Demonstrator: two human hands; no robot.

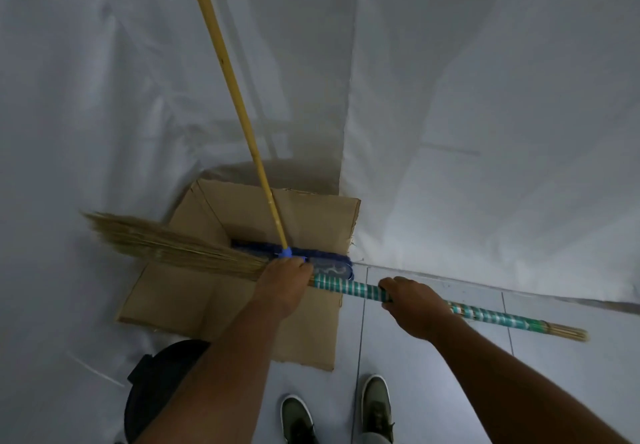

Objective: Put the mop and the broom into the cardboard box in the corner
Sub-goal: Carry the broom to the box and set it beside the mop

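Cardboard box (194, 291), brown, flaps open, sits on the grey tiled floor (433, 357) in the corner of white sheet-covered walls (485, 97). Blue flat mop (277, 251) with a yellow wooden pole is head-down inside the box, pole leaning up toward the far wall. Straw broom (166, 246) with a teal-and-white striped handle is held roughly level over the box, bristles past its left edge. Left hand (284, 279) wrapped around the handle by the bristles; right hand (410, 300) gripping further along. Green shoes (375, 405) at the box's near edge.
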